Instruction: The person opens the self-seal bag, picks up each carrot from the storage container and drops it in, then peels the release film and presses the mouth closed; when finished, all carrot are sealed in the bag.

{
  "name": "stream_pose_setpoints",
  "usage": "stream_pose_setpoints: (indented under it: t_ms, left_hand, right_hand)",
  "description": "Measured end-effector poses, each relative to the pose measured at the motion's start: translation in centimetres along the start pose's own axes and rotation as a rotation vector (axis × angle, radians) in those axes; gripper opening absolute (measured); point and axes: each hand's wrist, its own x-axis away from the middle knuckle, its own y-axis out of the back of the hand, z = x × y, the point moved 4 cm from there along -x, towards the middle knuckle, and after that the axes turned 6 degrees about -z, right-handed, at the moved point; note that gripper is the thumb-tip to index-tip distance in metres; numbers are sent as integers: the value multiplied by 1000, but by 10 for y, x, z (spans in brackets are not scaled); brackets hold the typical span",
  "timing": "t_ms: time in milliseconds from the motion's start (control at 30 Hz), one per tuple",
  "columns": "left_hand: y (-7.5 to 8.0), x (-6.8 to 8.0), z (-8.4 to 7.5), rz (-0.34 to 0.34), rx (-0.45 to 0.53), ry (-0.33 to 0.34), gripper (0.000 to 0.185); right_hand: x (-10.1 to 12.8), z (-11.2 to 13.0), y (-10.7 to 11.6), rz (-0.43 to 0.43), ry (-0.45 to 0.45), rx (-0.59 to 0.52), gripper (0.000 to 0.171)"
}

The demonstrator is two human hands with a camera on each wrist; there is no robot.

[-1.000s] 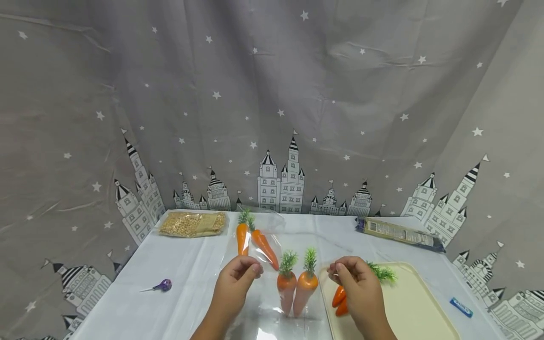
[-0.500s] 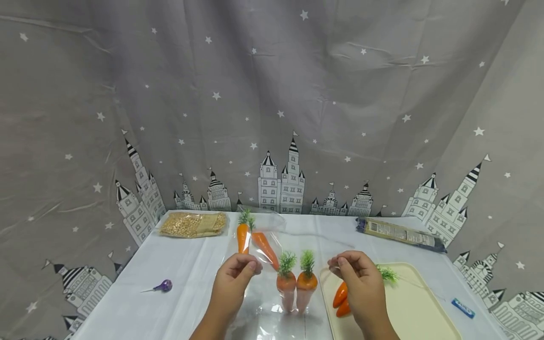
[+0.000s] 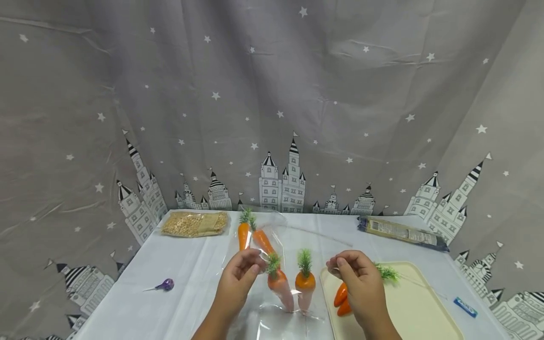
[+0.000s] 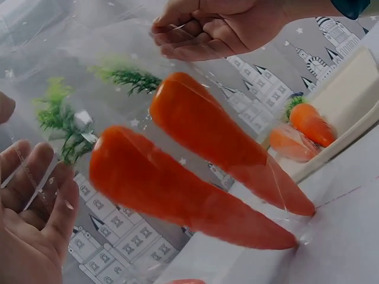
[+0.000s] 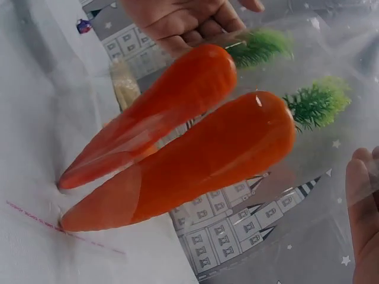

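Between my hands hangs a clear plastic bag (image 3: 276, 328) with two orange toy carrots in it. The left carrot (image 3: 279, 289) leans with its green top against my left hand (image 3: 238, 279); the right carrot (image 3: 305, 284) stands almost upright. My left hand pinches the bag's upper left edge between thumb and fingers. At the upper right edge my right hand (image 3: 360, 285) pinches the film. In the left wrist view both carrots (image 4: 160, 183) point down to the bag's bottom, leafy tops toward its mouth. The right wrist view shows the same carrots (image 5: 195, 171) behind shiny film.
Behind my left hand, another clear bag with carrots (image 3: 262, 240) lies on the white table (image 3: 127, 307). A cream tray (image 3: 412, 307) with more carrots (image 3: 341, 295) is at right. A lollipop (image 3: 165, 284), a grain packet (image 3: 193, 224), a long packet (image 3: 403, 233) and a blue pack (image 3: 465, 307) lie around.
The left carrot in the held bag has tipped, its leafy top shifting left to my left hand, and the two carrots' tops have spread apart. Both hands keep nearly the same place.
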Motion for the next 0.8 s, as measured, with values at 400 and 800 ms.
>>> stream_pose_setpoints:
  t_ms: [400,800]
  left_hand:
    - [-4,-15,-22,-15,-85,-83,22]
    - [-6,-24,-45,-123,-67,-214,15]
  right_hand:
    - [2,4,1,65,25,-22,14]
    - [1,5,2,82,32,-17,14]
